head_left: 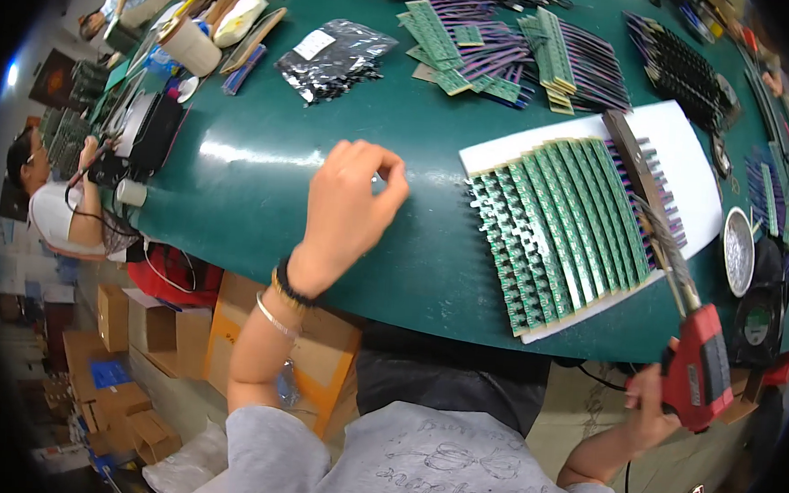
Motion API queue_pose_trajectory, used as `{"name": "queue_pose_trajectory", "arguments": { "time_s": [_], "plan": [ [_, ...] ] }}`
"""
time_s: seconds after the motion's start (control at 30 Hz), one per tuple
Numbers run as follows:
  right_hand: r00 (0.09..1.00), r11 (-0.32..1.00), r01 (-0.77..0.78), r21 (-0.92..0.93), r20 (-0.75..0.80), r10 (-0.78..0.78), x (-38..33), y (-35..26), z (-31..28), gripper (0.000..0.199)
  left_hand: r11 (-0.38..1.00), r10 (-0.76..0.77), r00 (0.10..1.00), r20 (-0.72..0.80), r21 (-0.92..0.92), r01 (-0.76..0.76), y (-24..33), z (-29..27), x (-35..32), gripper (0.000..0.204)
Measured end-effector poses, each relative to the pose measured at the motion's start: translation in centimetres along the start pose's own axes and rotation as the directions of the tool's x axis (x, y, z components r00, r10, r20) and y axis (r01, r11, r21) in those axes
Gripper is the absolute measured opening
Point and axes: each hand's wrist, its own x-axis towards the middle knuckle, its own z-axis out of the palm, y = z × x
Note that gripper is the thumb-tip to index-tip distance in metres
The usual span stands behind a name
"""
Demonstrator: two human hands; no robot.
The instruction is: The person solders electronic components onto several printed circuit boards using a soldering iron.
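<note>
My left hand (348,194) is raised over the table left of the circuit boards, fingers curled and thumb against the forefinger; whatever it may pinch is too small to make out. At the near right, my right hand (650,409) grips the handle of a red and black soldering gun (699,369). Its long metal front slants up and left over the right edge of the boards. Side by side on a white sheet (687,188) lie several rows of green circuit boards (565,230). Small black parts stick out along their left side. A dark bar (630,157) lies across the sheet beside them.
Bundles of green strips with purple wires (479,53) lie at the back. A clear bag of black parts (325,57) is left of them. At right stands a white bowl (737,252). A person (63,199) sits beyond the table's left end, near a black box (153,137).
</note>
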Motion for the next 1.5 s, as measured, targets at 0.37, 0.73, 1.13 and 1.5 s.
{"name": "queue_pose_trajectory", "arguments": {
  "time_s": [0.37, 0.73, 1.13, 1.5],
  "plan": [
    [0.836, 0.968, -0.248, 0.035, 0.513, 0.195, -0.5, -2.6, 7.3, 0.033, 0.768, 0.151, 0.983, 0.103, -0.639, -0.051, 13.7, 2.5, -7.1, 0.023],
    [0.843, 0.972, -0.204, 0.118, 0.526, 0.113, -0.8, -0.8, 6.2, 0.061, 0.725, 0.151, 0.984, 0.095, -0.687, -0.045, 14.5, 3.7, -8.2, 0.027],
    [0.833, 0.984, -0.176, -0.026, 0.529, 0.163, -1.0, -0.8, 5.0, 0.044, 0.796, 0.457, 0.876, 0.154, -0.509, -0.326, 13.4, 2.4, -7.1, 0.029],
    [0.890, 0.968, -0.109, 0.226, 0.455, -0.006, -6.4, 3.0, -2.8, 0.099, 0.937, 0.159, 0.974, 0.164, -0.335, -0.096, 11.7, 5.1, -6.0, 0.021]
  ]
}}
